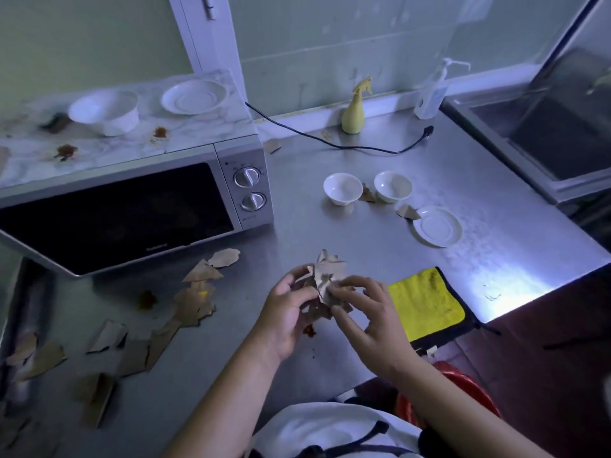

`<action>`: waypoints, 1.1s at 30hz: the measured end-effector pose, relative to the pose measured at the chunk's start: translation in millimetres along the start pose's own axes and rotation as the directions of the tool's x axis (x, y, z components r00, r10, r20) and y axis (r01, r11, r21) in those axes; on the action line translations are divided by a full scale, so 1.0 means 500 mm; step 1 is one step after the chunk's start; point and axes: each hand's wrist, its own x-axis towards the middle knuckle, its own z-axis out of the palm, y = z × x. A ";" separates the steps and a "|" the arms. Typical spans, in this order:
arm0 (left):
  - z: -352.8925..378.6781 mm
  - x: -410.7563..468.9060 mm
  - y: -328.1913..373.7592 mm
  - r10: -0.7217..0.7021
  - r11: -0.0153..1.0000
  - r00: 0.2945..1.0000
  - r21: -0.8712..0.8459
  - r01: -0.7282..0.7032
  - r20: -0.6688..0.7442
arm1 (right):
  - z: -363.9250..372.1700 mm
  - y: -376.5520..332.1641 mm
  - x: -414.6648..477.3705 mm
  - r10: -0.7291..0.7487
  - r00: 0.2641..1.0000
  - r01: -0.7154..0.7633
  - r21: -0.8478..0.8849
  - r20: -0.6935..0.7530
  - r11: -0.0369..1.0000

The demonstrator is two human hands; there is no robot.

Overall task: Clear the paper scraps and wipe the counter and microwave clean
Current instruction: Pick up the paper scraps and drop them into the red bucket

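My left hand (286,314) and my right hand (367,317) together hold a bunch of brown paper scraps (325,276) above the steel counter (330,226). Fingers of both hands pinch the bunch from either side. Several more loose scraps (195,292) lie on the counter to the left, in front of the silver microwave (132,206). A folded yellow cloth (426,302) lies just right of my right hand. Brown stains (66,152) mark the marbled top of the microwave, and one stain (147,299) sits on the counter.
Two white cups (342,188) and a saucer (436,226) stand at mid-right with small scraps (408,212) between them. A yellow spray bottle (353,110), a pump bottle (429,94) and a black cord (330,142) are at the back. A bowl (105,112) and plate (193,95) sit on the microwave. Sink (545,137) far right.
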 end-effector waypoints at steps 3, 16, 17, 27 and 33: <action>-0.001 -0.014 -0.010 -0.041 0.999 0.995 -0.021 0.043 0.094 | 0.011 -0.016 -0.030 0.116 0.986 -0.100 0.133 -0.119 0.986; 0.013 -0.095 -0.081 -0.111 0.983 0.966 0.172 0.072 0.231 | -0.016 -0.040 -0.112 0.695 0.712 -0.466 0.808 0.100 0.361; 0.015 -0.099 -0.084 -0.104 0.977 0.970 0.206 0.058 0.221 | -0.021 -0.035 -0.119 0.674 0.729 -0.477 0.794 0.119 0.376; 0.096 -0.112 -0.129 -0.154 0.917 0.973 0.391 0.076 0.171 | -0.113 0.022 -0.178 0.582 0.771 -0.553 0.725 0.258 0.410; 0.225 -0.110 -0.253 -0.302 0.878 0.935 0.435 0.198 0.185 | -0.238 0.114 -0.279 0.678 0.697 -0.576 0.745 0.233 0.336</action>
